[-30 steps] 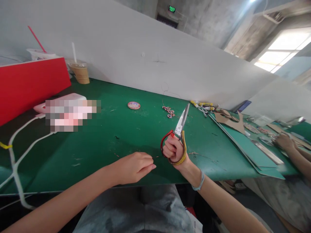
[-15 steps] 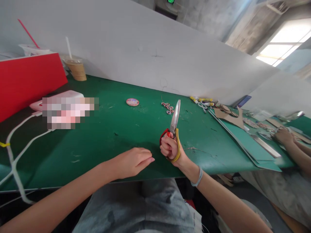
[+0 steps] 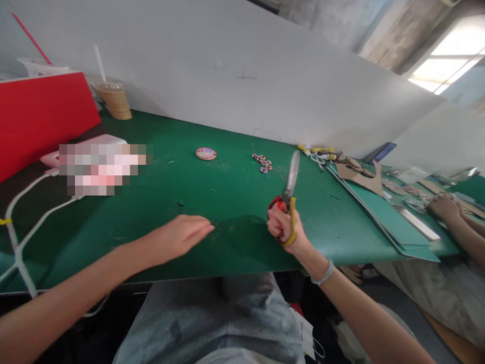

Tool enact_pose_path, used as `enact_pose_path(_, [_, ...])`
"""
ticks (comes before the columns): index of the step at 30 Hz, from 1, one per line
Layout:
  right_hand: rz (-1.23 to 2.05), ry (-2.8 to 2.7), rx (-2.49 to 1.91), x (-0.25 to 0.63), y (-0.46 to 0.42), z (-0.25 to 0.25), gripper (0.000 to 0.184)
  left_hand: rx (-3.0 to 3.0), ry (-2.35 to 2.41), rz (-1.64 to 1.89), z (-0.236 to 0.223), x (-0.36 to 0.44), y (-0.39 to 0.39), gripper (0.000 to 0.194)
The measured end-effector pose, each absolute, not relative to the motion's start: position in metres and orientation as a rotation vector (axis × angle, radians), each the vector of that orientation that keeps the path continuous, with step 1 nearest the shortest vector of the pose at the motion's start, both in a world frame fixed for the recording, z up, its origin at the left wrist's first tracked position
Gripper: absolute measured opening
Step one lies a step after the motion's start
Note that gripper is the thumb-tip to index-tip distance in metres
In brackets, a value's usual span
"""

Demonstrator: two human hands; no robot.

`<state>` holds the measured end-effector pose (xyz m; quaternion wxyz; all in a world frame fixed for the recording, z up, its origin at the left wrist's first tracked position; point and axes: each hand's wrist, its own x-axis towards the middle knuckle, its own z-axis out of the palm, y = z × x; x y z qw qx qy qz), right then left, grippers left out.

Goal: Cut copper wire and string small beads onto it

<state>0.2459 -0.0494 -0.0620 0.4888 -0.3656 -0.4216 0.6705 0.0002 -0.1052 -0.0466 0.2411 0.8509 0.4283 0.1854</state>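
Note:
My right hand is closed around the scissors, with the red and yellow handles circling my fingers. The blades are together and point up, away from me. Over the green tabletop, my left hand has its fingers pinched; whatever lies between them, if anything, is too small to make out. A cluster of small beads with thin wire or thread trailing from it lies beyond my right hand. Farther left on the table is a small round badge-like disc with a red rim.
On the left are a drink cup, a red panel and a pink and white device with white cables. Yellow tubes and green boards with cut cardboard lie right. A co-worker's hands are at far right.
My hands have drawn apart: the left moved leftward, still pinched. My right hand first shifted slightly left, then moved right with the scissors. The view tilted down a little.

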Motion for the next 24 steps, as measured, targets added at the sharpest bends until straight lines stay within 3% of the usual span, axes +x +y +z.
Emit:
enact_pose_path(12, [1.720, -0.974, -0.867, 0.256, -0.039, -0.046, 0.038, 2.297, 1.180, 0.547, -0.052, -0.018, -0.115, 0.033])
enact_pose_path(24, [1.978, -0.911, -0.710, 0.181, -0.062, -0.049, 0.037, 2.271, 1.131, 0.564, -0.042, 0.014, -0.112, 0.036])
